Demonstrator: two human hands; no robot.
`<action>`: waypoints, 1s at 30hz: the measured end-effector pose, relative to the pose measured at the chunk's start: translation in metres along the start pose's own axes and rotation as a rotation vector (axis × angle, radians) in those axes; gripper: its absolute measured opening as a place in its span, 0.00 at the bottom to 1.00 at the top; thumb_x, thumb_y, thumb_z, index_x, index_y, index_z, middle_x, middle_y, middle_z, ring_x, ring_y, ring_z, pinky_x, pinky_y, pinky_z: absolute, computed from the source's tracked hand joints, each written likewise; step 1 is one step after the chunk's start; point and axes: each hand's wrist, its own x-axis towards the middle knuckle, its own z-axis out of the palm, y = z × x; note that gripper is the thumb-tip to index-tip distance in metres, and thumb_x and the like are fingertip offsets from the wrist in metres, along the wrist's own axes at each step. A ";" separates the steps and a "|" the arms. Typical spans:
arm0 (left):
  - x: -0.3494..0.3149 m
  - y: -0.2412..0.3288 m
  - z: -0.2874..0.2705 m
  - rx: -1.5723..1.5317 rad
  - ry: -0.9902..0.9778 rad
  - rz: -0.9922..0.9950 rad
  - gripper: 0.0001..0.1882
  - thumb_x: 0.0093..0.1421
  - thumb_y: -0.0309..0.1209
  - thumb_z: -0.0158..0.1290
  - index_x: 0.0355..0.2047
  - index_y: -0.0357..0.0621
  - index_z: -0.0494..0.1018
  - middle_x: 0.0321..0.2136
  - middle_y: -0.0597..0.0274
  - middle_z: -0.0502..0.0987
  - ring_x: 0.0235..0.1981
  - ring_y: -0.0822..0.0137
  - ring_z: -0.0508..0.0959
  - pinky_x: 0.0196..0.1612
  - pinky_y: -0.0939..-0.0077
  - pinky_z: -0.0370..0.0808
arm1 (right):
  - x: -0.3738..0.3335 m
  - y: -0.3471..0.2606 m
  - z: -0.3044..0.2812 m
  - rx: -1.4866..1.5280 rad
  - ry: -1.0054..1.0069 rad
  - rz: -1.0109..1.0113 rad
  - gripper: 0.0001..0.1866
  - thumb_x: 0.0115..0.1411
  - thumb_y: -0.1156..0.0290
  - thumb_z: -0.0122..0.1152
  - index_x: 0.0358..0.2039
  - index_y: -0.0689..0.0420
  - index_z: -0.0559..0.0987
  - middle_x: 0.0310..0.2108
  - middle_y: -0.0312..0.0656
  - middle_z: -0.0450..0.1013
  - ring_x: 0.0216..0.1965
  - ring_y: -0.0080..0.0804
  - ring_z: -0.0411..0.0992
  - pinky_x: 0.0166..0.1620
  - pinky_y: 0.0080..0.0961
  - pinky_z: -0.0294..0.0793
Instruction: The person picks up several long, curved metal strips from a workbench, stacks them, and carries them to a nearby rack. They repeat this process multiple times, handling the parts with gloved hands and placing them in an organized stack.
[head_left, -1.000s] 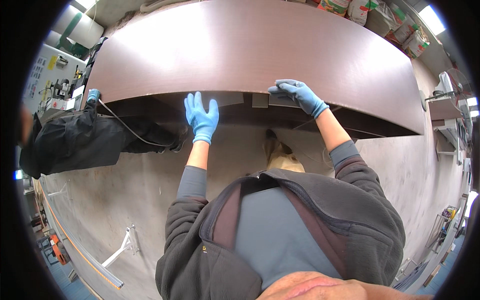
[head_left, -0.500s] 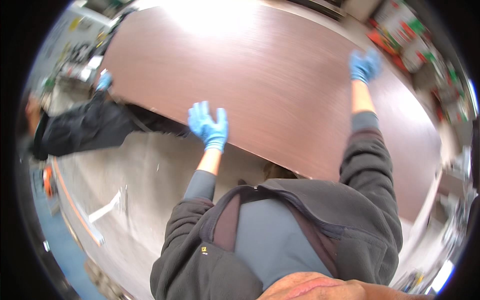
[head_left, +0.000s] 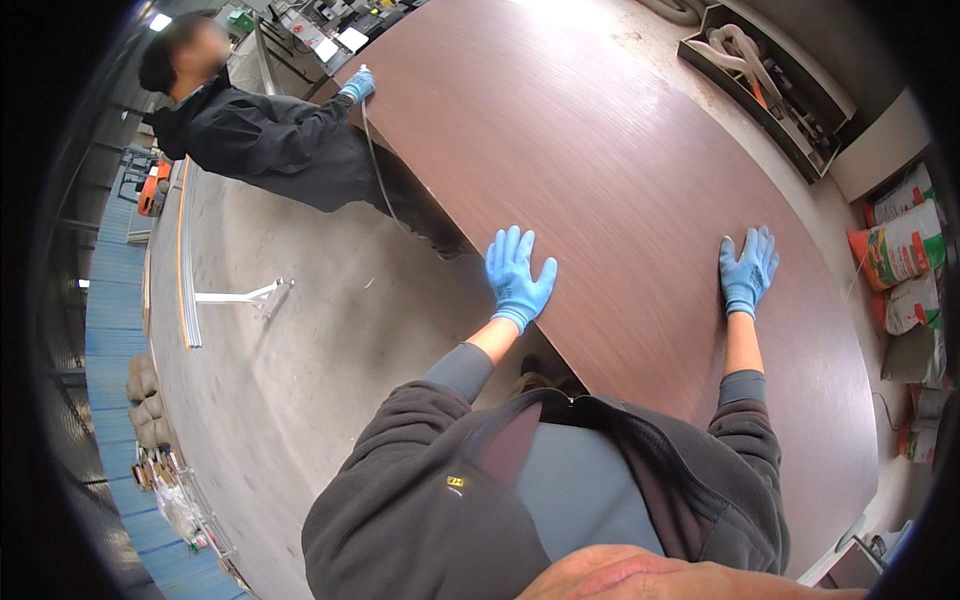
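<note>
Brown panel [head_left: 640, 190] lies broad face up across the right half of the head view, from a co-worker's [head_left: 285, 150] end at upper left down to your right side. What carries it is hidden. Your left hand [head_left: 519, 283] is palm down over the near edge, thumb out; your right hand [head_left: 748, 268] is set well in on the face. Grip: 2 hands, all fingers spread wide, neither closed round anything; how hard you press does not show. Co-worker's gloved hand [head_left: 358, 85] is at the far end of that edge, a grey cord [head_left: 374, 160] hanging beside it. Step in hand, by judgement: 2-palm steadying or guiding of the panel, not lifting, as no fingers show hooked beneath. Next move probably calls for even pressure from you, timed with the co-worker; any lift would need fingers under the edge first. Left palm has less surface to bear on, so a slip there seems likelier. Sacks [head_left: 910, 250] lie beyond the panel, to the right
</note>
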 end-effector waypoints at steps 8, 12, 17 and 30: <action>-0.005 0.002 0.000 0.003 0.003 -0.025 0.36 0.63 0.49 0.64 0.67 0.43 0.75 0.72 0.42 0.69 0.77 0.39 0.61 0.78 0.41 0.52 | -0.002 0.003 -0.001 0.021 -0.020 0.005 0.37 0.71 0.41 0.59 0.68 0.59 0.77 0.77 0.51 0.64 0.80 0.49 0.56 0.80 0.53 0.51; -0.010 0.002 -0.002 0.010 0.000 -0.003 0.36 0.64 0.50 0.63 0.67 0.42 0.75 0.72 0.40 0.69 0.76 0.37 0.62 0.78 0.41 0.52 | -0.007 0.006 -0.002 -0.008 -0.019 0.023 0.35 0.71 0.43 0.60 0.66 0.58 0.78 0.77 0.50 0.65 0.80 0.49 0.56 0.80 0.53 0.52; -0.016 0.000 -0.003 -0.038 0.036 -0.002 0.36 0.64 0.49 0.62 0.67 0.41 0.76 0.71 0.38 0.70 0.75 0.37 0.64 0.78 0.40 0.53 | -0.010 0.005 -0.005 -0.009 -0.006 0.012 0.34 0.71 0.44 0.60 0.65 0.58 0.78 0.77 0.49 0.65 0.80 0.47 0.57 0.80 0.51 0.52; 0.044 -0.042 -0.012 -0.171 -0.092 -0.061 0.33 0.66 0.48 0.61 0.64 0.37 0.77 0.69 0.39 0.73 0.72 0.39 0.69 0.74 0.44 0.62 | -0.015 -0.001 -0.017 -0.026 -0.090 0.060 0.32 0.72 0.48 0.61 0.66 0.58 0.78 0.77 0.47 0.65 0.80 0.45 0.57 0.80 0.47 0.52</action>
